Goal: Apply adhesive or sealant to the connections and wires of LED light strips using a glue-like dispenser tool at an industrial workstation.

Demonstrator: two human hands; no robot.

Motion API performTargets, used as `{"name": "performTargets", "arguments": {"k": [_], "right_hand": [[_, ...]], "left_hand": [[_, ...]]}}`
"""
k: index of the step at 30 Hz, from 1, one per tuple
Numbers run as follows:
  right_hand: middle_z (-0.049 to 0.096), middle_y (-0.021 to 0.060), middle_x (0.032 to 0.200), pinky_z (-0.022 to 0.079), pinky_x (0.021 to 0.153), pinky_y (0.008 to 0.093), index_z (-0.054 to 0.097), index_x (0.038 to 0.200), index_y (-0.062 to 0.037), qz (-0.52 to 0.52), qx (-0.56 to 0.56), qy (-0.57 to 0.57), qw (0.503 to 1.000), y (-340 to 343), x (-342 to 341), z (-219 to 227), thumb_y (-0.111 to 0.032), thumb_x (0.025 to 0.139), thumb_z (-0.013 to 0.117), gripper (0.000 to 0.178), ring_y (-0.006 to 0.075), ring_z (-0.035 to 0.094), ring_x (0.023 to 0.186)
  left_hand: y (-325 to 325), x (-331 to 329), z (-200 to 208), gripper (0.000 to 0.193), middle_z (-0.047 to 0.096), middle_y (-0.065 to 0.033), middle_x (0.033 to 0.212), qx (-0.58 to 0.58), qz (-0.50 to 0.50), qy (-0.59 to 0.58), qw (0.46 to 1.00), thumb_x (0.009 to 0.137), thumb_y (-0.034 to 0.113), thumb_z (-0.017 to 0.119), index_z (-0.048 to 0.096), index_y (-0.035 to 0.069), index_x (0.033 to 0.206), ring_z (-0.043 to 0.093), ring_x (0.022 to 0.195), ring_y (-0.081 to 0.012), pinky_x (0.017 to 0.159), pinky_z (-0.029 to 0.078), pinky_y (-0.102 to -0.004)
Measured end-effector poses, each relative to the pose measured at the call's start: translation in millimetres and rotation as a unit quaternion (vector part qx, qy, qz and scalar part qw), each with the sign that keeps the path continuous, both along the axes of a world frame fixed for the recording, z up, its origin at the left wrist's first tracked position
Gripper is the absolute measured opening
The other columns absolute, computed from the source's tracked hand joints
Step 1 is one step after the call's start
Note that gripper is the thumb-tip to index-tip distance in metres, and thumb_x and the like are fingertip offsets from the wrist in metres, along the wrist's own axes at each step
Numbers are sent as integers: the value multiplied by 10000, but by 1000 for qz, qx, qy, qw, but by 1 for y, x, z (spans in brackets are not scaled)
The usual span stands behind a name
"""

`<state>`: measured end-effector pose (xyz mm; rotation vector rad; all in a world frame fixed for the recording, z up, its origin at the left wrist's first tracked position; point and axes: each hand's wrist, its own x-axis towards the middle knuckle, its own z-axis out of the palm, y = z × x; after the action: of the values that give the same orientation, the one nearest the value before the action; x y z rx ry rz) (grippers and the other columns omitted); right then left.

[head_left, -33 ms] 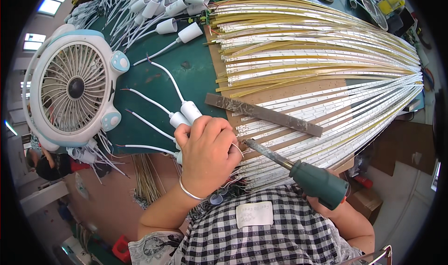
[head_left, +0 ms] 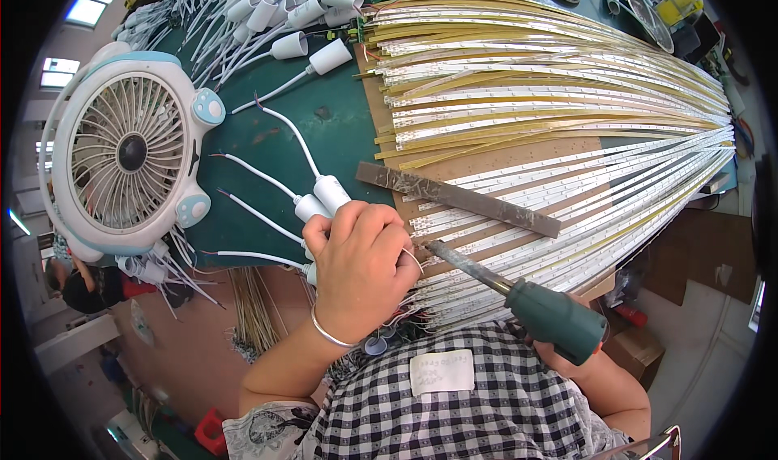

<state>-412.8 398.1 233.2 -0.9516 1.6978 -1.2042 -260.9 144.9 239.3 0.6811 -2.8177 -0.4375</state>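
My left hand (head_left: 361,261) is closed, its fingertips pinched at the near-left ends of the white LED strips (head_left: 486,257). A thin white wire (head_left: 412,258) curves out from between the fingers. White cylindrical end caps (head_left: 331,192) with short cables lie just beyond the knuckles, partly covered by the hand. My right hand (head_left: 557,361), mostly hidden, grips a soldering iron by its dark green handle (head_left: 555,320). The iron's metal tip (head_left: 432,247) points left, close to my left fingertips; whether it touches the wire I cannot tell.
A flat grey-brown bar (head_left: 458,198) lies across the strips. More strips with yellowish backs (head_left: 502,79) fan out on brown cardboard. A white and blue fan (head_left: 131,152) stands left on the green table (head_left: 243,144). Several capped cables (head_left: 284,14) pile up behind it.
The soldering iron has shifted very slightly to the right. My left hand and the strips stay as they were.
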Motion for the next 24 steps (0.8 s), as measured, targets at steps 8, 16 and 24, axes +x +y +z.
{"name": "performTargets", "arguments": {"k": [8,16,24], "right_hand": [[658,103,933,504,699,315,644,1006,-5,53,-2,55,997,-3,-6,6,-98,731,671,292,251,631,791],[661,116,936,508,739,345,650,1000,-11,35,2,50,998,-2,-2,4,-86,715,676,296,282,630,817],[667,105,960,508,751,361,649,989,-33,68,15,56,996,-3,-7,7,-73,718,668,275,290,643,869]], "left_hand": [[0,0,0,117,568,23,932,-4,0,5,1000,625,113,678,590,138,699,497,992,-206,851,249,-422],[0,-1,1,115,568,24,929,3,0,1,1000,626,113,677,589,140,695,499,985,-206,850,251,-420],[0,-1,1,108,568,24,927,2,1,-2,1000,627,112,675,593,142,692,500,980,-204,852,251,-419]]}}
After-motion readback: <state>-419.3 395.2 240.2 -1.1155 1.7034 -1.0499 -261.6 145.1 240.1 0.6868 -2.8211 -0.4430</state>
